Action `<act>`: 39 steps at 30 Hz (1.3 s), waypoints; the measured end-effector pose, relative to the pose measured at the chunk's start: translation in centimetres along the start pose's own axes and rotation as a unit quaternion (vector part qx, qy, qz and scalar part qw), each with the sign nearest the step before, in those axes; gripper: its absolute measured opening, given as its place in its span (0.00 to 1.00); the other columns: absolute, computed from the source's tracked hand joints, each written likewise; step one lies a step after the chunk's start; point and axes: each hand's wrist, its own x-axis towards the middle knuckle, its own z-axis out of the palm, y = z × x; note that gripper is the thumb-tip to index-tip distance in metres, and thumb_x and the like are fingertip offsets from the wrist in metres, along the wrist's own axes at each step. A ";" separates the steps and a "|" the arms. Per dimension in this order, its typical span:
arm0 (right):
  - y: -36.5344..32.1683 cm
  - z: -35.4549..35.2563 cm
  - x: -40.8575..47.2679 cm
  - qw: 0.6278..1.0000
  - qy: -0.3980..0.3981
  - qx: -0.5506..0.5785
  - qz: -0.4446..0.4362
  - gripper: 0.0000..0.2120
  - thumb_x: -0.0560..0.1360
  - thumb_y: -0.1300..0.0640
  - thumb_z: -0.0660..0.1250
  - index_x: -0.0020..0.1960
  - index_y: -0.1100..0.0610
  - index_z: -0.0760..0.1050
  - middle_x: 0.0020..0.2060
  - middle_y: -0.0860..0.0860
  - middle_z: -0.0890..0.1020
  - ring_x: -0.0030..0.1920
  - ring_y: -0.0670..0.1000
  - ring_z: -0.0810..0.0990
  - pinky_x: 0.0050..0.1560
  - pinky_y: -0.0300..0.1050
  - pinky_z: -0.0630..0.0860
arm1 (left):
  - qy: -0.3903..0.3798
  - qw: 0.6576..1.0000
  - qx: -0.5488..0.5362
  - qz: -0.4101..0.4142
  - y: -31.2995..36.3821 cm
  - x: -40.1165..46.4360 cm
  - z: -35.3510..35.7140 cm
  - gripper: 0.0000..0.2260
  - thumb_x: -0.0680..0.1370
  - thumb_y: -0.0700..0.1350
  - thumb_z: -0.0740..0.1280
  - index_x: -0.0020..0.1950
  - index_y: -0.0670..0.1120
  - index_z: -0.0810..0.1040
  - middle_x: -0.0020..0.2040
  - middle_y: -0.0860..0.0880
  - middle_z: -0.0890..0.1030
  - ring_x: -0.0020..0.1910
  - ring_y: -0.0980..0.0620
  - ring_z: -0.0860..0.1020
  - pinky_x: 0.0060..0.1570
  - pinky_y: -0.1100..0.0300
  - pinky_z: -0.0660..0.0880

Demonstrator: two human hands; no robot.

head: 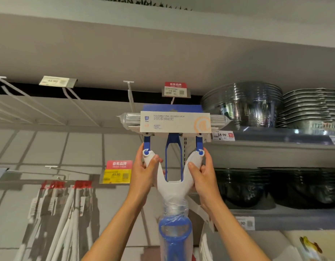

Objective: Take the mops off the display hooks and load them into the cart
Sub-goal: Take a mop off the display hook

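A blue and white sponge mop hangs head-up at the top of the display, its head wrapped in a white card sleeve under a red price tag. My left hand grips the left arm of the mop's white Y-shaped yoke. My right hand grips the right arm. The plastic-wrapped blue handle runs down between my forearms and out of view. The hook behind the mop head is hidden. No cart is in view.
Bare white display hooks stick out at the upper left. More mops hang at the lower left under a yellow price tag. Shelves on the right carry stacked steel bowls and dark glass bowls.
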 end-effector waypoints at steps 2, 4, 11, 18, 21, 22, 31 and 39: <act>0.3 0.5 0.9 1.000 -0.001 -0.004 -0.002 0.29 0.81 0.61 0.65 0.74 0.39 0.59 0.61 0.44 0.76 0.57 0.47 0.80 0.61 0.56 0.80 | -0.004 1.000 0.001 0.005 0.0 0.9 -0.1 0.26 0.82 0.48 0.66 0.76 0.62 0.61 0.54 0.53 0.84 0.49 0.50 0.85 0.47 0.47 0.84; 0.7 1.1 1.6 1.000 0.005 0.000 -0.002 0.30 0.80 0.61 0.65 0.76 0.41 0.60 0.63 0.46 0.77 0.58 0.48 0.80 0.60 0.59 0.80 | -0.002 1.000 0.012 0.011 0.0 1.7 -0.4 0.25 0.82 0.49 0.66 0.76 0.63 0.61 0.55 0.54 0.83 0.49 0.51 0.85 0.49 0.47 0.83; 1.3 2.1 3.8 0.999 0.009 0.034 -0.002 0.30 0.81 0.62 0.65 0.77 0.41 0.59 0.66 0.51 0.76 0.58 0.50 0.81 0.57 0.57 0.81 | -0.012 0.999 0.007 0.035 -0.1 4.3 -0.4 0.26 0.81 0.49 0.67 0.75 0.65 0.61 0.62 0.53 0.80 0.51 0.56 0.84 0.51 0.48 0.83; 1.0 1.9 5.4 0.999 0.015 0.028 -0.002 0.28 0.81 0.61 0.65 0.71 0.36 0.59 0.66 0.51 0.75 0.58 0.51 0.80 0.58 0.61 0.80 | -0.021 0.999 0.018 0.032 0.1 5.9 0.6 0.25 0.82 0.48 0.65 0.75 0.64 0.61 0.59 0.57 0.78 0.52 0.52 0.83 0.52 0.43 0.82; 1.5 1.8 5.8 1.000 0.012 0.015 0.009 0.29 0.81 0.61 0.65 0.73 0.37 0.59 0.66 0.51 0.75 0.58 0.51 0.80 0.58 0.60 0.80 | -0.014 1.000 0.021 0.016 -0.9 6.1 0.9 0.21 0.83 0.48 0.64 0.71 0.66 0.62 0.58 0.52 0.80 0.51 0.48 0.84 0.48 0.45 0.83; 1.7 1.8 5.8 1.000 0.011 0.011 0.013 0.29 0.81 0.61 0.65 0.74 0.38 0.59 0.66 0.51 0.75 0.57 0.51 0.80 0.57 0.59 0.81 | -0.011 1.000 0.020 0.011 -1.3 6.1 1.0 0.21 0.83 0.48 0.64 0.71 0.66 0.63 0.58 0.50 0.81 0.50 0.48 0.84 0.47 0.45 0.84; 3.2 1.5 7.2 0.999 0.008 0.001 0.051 0.29 0.81 0.61 0.64 0.75 0.40 0.59 0.65 0.51 0.75 0.54 0.51 0.80 0.51 0.54 0.83 | 0.025 0.999 0.032 0.006 -3.6 7.3 2.4 0.24 0.83 0.48 0.63 0.77 0.59 0.60 0.67 0.48 0.75 0.58 0.48 0.80 0.56 0.42 0.81; 4.3 1.7 8.6 0.995 0.020 0.030 0.091 0.28 0.81 0.63 0.63 0.75 0.42 0.62 0.62 0.55 0.77 0.50 0.54 0.81 0.37 0.45 0.79 | 0.047 0.996 0.029 -0.070 -6.1 6.6 3.0 0.18 0.83 0.53 0.61 0.72 0.50 0.69 0.57 0.45 0.81 0.53 0.44 0.83 0.54 0.44 0.81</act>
